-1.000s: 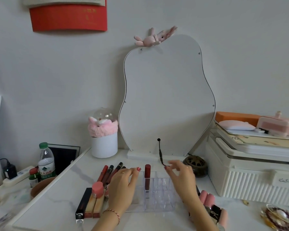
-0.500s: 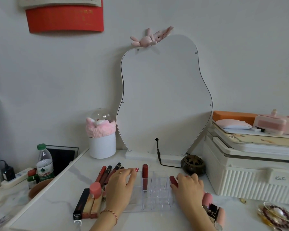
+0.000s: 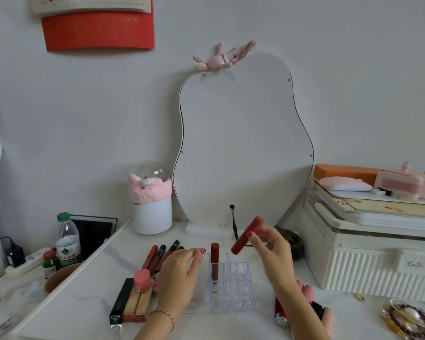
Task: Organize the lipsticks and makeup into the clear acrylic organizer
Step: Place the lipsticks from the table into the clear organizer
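The clear acrylic organizer (image 3: 233, 288) stands on the white desk in front of me. One dark red lipstick (image 3: 215, 262) stands upright in its back left slot. My right hand (image 3: 271, 251) holds a red lipstick tube (image 3: 247, 235) tilted in the air above the organizer's back right. Palm down, my left hand (image 3: 179, 278) rests against the organizer's left side with nothing in it. Several lipsticks (image 3: 157, 257) and boxed ones (image 3: 130, 300) lie to the left. More pink and red tubes (image 3: 307, 303) lie to the right, partly hidden by my right forearm.
A wavy-edged mirror (image 3: 243, 143) leans on the wall behind, with a cable (image 3: 233, 222) at its base. A white pot with a pink plush (image 3: 152, 207) stands back left. A white ribbed box (image 3: 368, 261) with stacked items fills the right. A water bottle (image 3: 68, 241) stands far left.
My right hand picked up a red lipstick tube from the right of the organizer and lifted it above the organizer. My left hand stayed at the organizer's left side.
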